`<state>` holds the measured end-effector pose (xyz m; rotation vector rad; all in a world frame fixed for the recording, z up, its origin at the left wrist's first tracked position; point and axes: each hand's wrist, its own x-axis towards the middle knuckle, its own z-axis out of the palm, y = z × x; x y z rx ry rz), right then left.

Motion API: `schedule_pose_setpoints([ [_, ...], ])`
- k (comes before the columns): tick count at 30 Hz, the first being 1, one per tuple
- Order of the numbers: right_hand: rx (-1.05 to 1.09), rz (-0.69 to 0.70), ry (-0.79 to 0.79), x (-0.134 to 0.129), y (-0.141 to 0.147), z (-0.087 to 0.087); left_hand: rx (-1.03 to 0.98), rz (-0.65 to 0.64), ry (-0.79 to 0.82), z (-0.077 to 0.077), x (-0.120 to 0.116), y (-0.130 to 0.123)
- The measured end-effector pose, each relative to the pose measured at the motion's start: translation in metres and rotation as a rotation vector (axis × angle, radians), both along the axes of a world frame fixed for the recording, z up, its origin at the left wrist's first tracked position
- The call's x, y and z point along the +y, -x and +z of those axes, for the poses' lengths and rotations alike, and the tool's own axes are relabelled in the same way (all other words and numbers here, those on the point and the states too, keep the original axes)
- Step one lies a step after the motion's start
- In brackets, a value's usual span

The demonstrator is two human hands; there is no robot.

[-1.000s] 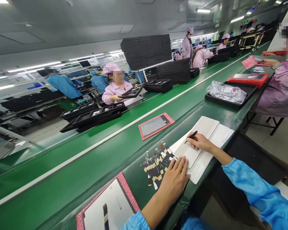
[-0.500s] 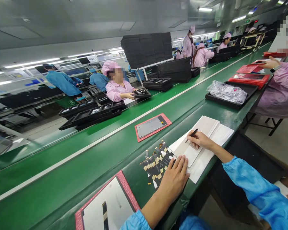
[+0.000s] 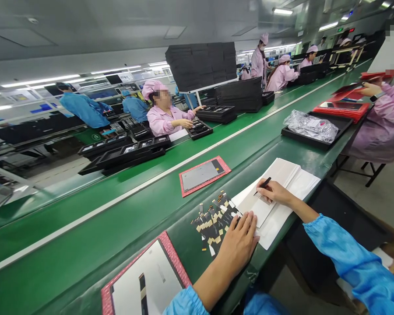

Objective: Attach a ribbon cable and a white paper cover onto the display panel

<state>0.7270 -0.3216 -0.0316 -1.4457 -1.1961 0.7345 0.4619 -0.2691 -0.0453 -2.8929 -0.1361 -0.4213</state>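
Note:
In my right hand (image 3: pixel 273 192) is a pair of slim black tweezers (image 3: pixel 265 183), pinched near the top, the fine tip pointing down at a white sheet stack (image 3: pixel 284 173). A translucent strip seems to lie under the tip; small details there are hard to make out. My left hand (image 3: pixel 239 238) lies flat, fingers stretched, across the near left corner of the sheets. Beside its fingertips a loose pile of small flex cables (image 3: pixel 213 223), black with tan and white ends, is spread on the green bench.
A display panel (image 3: pixel 154 271) on red bubble wrap lies at my near left. Another panel (image 3: pixel 202 175) on red wrap is on the green conveyor (image 3: pixel 124 210). A black tray (image 3: pixel 318 142) with clear plastic bags stands at right. Co-workers sit across and at right.
The wrapped panel on the conveyor has shifted slightly left. The co-worker across has set a black tray lower and reaches to another stack. My hands have barely moved.

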Motion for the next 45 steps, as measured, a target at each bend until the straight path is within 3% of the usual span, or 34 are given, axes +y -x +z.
schedule_pose_setpoints([
  [16, 0.158, 0.130, 0.080, 0.006, -0.009, 0.015, -0.017, 0.008, -0.016, 0.004, -0.001, 0.001],
  [21, 0.183, 0.151, 0.073, 0.007, -0.010, 0.014, -0.019, -0.014, -0.086, 0.018, 0.006, -0.002],
  [24, 0.164, 0.154, 0.055, 0.005, -0.010, 0.013, -0.026, 0.020, -0.069, 0.033, 0.024, -0.020],
  [28, 0.119, 0.152, 0.060, 0.001, -0.009, 0.011, -0.102, 0.091, -0.050, 0.047, 0.053, -0.063],
  [31, 0.095, 0.145, 0.020, -0.002, -0.005, 0.009, -0.106, 0.065, -0.045, 0.048, 0.069, -0.088],
  [34, -0.046, 0.087, -0.089, -0.007, 0.005, 0.011, -0.108, 0.048, 0.009, 0.044, 0.078, -0.097],
  [38, -0.374, -0.003, -0.295, -0.029, 0.032, 0.027, -0.137, -0.038, 0.087, 0.043, 0.088, -0.097],
  [45, -0.678, 0.304, -0.241, -0.107, 0.097, 0.074, -0.056, -0.115, 0.193, 0.056, 0.094, -0.096],
])
